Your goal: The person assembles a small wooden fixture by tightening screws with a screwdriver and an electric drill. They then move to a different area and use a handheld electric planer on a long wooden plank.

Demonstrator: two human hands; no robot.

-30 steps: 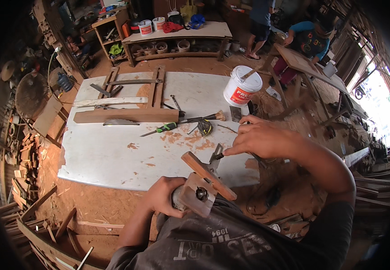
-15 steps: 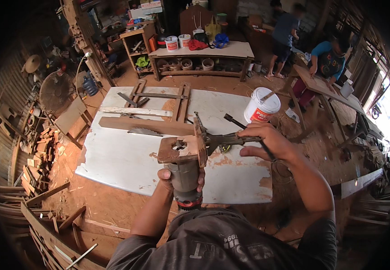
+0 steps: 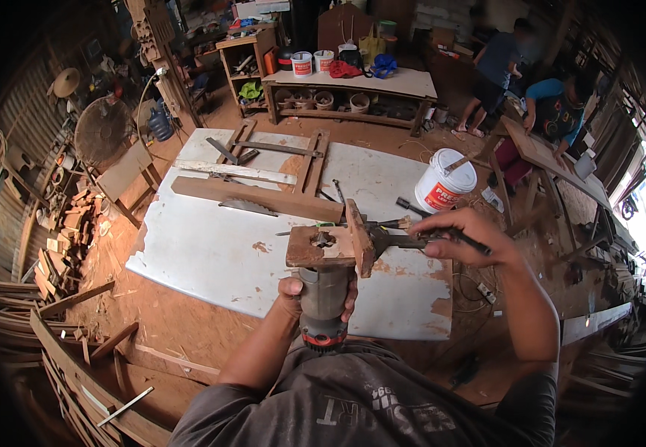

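My left hand (image 3: 293, 296) wraps around the grey body of a handheld router (image 3: 323, 296), whose red-rimmed end points toward me. On its top sits a wooden base plate (image 3: 309, 240) with a hole, and the bit shows inside it. An upright wooden fence (image 3: 359, 240) stands at the plate's right edge. Against that fence's right side is a dark metal clamp-like tool (image 3: 397, 241). My right hand (image 3: 463, 232) closes its fingers on the tool's handle end. A thin black rod or cord (image 3: 414, 208) also passes by these fingers; its exact kind is unclear.
Below lies a worn white tabletop (image 3: 211, 246) with a wooden frame (image 3: 312, 167), a board (image 3: 256, 197) and a circular saw blade (image 3: 247, 206). A white bucket (image 3: 442, 182) stands at its far right. Two people work at the back right near a wooden bench (image 3: 535, 149).
The router and both hands have shifted slightly right in the picture. The black rod near my right hand has swung, and the view has turned a little left.
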